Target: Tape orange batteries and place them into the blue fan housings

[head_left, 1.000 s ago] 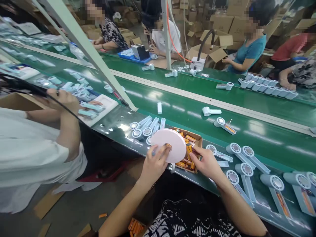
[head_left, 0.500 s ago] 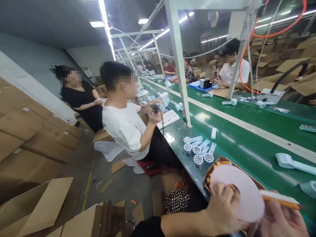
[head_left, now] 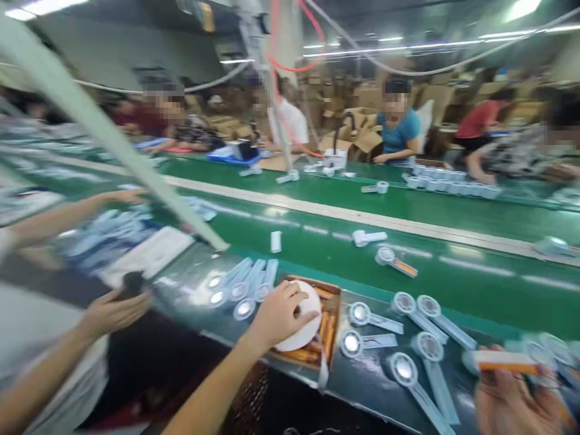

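1. Motion blur leaves any lettering on the white-and-orange piece (head_left: 507,362) and the white roll (head_left: 309,333) unreadable.
2. At the green conveyor (head_left: 317,248), the left hand (head_left: 278,314) grasps the roll by its centre hole, over a cardboard box (head_left: 336,323) of orange cells (head_left: 324,294); a loose white strip (head_left: 323,370) hangs down past the box's near edge.
3. The right hand (head_left: 512,393), blurred at the lower right, grips the white-and-orange piece beside pale blue fan bodies (head_left: 428,346).
4. Half a second earlier, both hands are close together at the roll; now they are well apart, the right hand out among the fan bodies. The camera's view, too, has swung from the neighbouring worker back toward the line.
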A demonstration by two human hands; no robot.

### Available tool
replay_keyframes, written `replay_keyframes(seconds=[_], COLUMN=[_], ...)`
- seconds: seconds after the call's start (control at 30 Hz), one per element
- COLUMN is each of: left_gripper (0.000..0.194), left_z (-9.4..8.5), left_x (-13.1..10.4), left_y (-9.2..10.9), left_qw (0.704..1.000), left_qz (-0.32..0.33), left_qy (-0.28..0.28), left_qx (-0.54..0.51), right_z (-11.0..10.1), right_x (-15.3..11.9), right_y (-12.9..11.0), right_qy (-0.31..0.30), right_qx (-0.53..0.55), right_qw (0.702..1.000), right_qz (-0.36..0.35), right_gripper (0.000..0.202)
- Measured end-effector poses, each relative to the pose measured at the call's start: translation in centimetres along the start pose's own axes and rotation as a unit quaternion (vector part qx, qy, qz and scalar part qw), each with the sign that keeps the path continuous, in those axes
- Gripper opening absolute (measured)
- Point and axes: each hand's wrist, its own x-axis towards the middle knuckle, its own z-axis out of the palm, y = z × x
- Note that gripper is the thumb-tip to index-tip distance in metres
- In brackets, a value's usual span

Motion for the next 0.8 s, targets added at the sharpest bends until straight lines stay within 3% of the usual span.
replay_keyframes(seconds=[0.07,0.13,0.2,0.3,0.4,0.47,0.57,0.67,0.8], left_gripper=[0.037,0.035,0.037,0.047,0.047,0.044,0.037,0.035,0.029], left_z=[0.9,2.6,5.2,9.0,11.2,11.8,12.2,12.1,11.6], left_x=[5.5,11.9,18.3,26.2,30.8,32.2,32.4,30.3,25.8], left_y=[2.0,5.7,9.7,13.3,13.0,11.1,7.3,4.0,1.5], left_qw=[0.996,0.985,0.979,0.984,0.99,0.988,0.983,0.978,0.972], left_qz=[0.065,0.121,0.145,0.107,0.037,0.026,0.058,0.102,0.165], left_qy=[-0.059,-0.123,-0.144,-0.135,-0.126,-0.139,-0.168,-0.175,-0.157], left_qx=[0.01,0.024,0.025,0.042,0.06,0.059,0.049,0.044,0.048], right_z=[-1.2,-0.9,-0.2,0.3,-0.7,-1.7,-2.5,-1.6,2.2], right_x=[0.2,0.2,0.2,0.3,0.3,0.3,0.2,0.4,1.5], right_y=[-1.4,-1.7,-1.8,-2.0,-2.1,-2.0,-1.5,-1.1,-1.1], right_qy=[0.05,0.055,0.047,0.034,0.02,0.02,0.025,0.006,-0.059], right_qx=[0.011,0.007,0.0,0.004,-0.014,-0.034,-0.046,-0.053,-0.064], right_qw=[0.998,0.998,0.999,0.999,0.999,0.999,0.999,0.999,0.996], right_qz=[-0.028,-0.027,-0.023,-0.027,-0.031,-0.022,-0.003,-0.002,-0.013], right_gripper=[0.053,0.051,0.049,0.047,0.045,0.044,0.044,0.045,0.046])
